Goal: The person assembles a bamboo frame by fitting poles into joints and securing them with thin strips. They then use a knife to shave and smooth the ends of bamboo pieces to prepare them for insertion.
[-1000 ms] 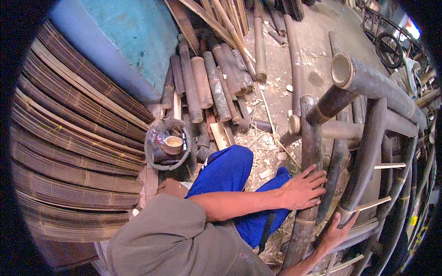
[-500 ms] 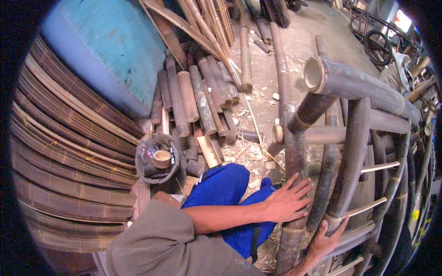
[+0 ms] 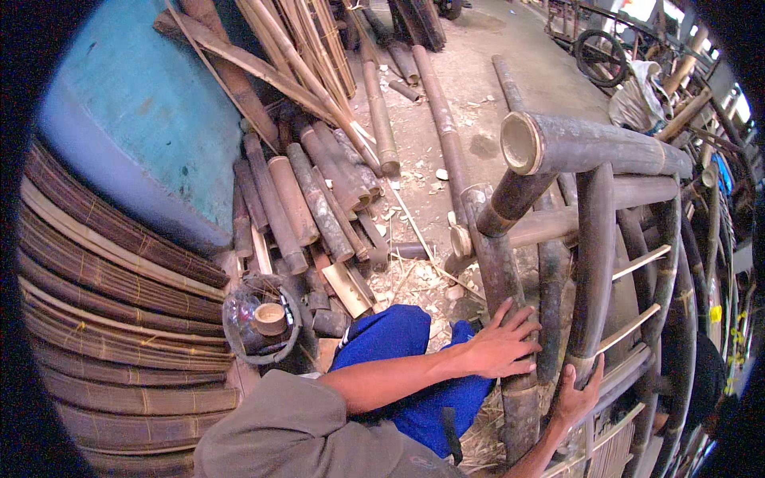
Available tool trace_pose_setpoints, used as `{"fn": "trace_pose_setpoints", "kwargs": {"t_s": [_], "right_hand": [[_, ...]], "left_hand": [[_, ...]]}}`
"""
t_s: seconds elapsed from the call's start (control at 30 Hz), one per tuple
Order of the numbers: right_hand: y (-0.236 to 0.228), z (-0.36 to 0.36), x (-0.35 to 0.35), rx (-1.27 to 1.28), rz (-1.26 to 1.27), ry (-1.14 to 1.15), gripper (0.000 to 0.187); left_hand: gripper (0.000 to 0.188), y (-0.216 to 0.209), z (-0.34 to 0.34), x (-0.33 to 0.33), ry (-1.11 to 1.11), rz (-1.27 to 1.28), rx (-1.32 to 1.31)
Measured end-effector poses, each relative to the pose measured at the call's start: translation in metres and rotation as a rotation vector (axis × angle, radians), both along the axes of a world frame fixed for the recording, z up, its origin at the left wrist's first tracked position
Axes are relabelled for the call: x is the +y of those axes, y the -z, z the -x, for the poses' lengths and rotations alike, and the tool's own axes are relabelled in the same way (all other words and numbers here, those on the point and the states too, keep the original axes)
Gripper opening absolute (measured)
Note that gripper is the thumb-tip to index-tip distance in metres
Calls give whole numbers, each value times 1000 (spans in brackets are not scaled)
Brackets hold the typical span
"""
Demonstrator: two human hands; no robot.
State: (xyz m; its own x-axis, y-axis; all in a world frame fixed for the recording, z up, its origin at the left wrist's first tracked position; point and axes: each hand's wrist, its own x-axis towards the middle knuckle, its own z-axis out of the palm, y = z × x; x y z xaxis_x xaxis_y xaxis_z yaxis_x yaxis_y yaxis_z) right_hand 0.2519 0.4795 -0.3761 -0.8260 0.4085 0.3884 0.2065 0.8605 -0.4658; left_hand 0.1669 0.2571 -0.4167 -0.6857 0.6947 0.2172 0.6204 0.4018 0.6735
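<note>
My left hand (image 3: 504, 348) rests on a thick dark bamboo pole (image 3: 510, 279), its fingers spread flat across the surface. Just to the right, my right hand (image 3: 578, 398) grips the lower part of a dark bamboo post (image 3: 594, 271), thumb on one side and fingers on the other. Both poles belong to a bamboo frame, where a thick crosspiece (image 3: 602, 146) with an open pale end lies across the top. Thin pale bamboo strips (image 3: 637, 261) stick out between the frame's bars.
Cut bamboo lengths (image 3: 319, 203) are piled beside a blue wall (image 3: 151, 119). Slatted bamboo panels (image 3: 119, 319) are stacked at the left. A dark bucket (image 3: 295, 328) holds a bamboo cup (image 3: 269, 319). Shavings (image 3: 414, 275) litter the floor. A wheel (image 3: 602, 58) stands far right.
The view has shifted, so the frame and wall appear further left. Both hands stay at about the same places on the bamboo.
</note>
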Motion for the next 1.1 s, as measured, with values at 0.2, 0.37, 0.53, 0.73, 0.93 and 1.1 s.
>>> {"fn": "trace_pose_setpoints", "kwargs": {"t_s": [0.2, 0.37, 0.53, 0.73, 0.93, 1.1], "right_hand": [[-3, -3, -6, 3, -16, 53, 71], [-2, -2, -5, -55, -61, 118, 69], [1, -3, -6, -3, -110, 121, 65], [-3, -1, -18, 5, -96, 127, 61], [2, -2, -23, -114, -130, 248, 72], [0, -49, -42, -40, -181, 238, 70]], "left_hand": [[59, 0, 10, -5, 116, 42, -78], [50, 7, 10, -10, 77, -62, -58], [50, 7, 12, -13, 86, -22, 27], [44, 2, 16, -17, 41, -11, 236], [54, 3, 53, 10, -17, 158, 137], [61, -18, 76, 19, -17, 299, -36]]}}
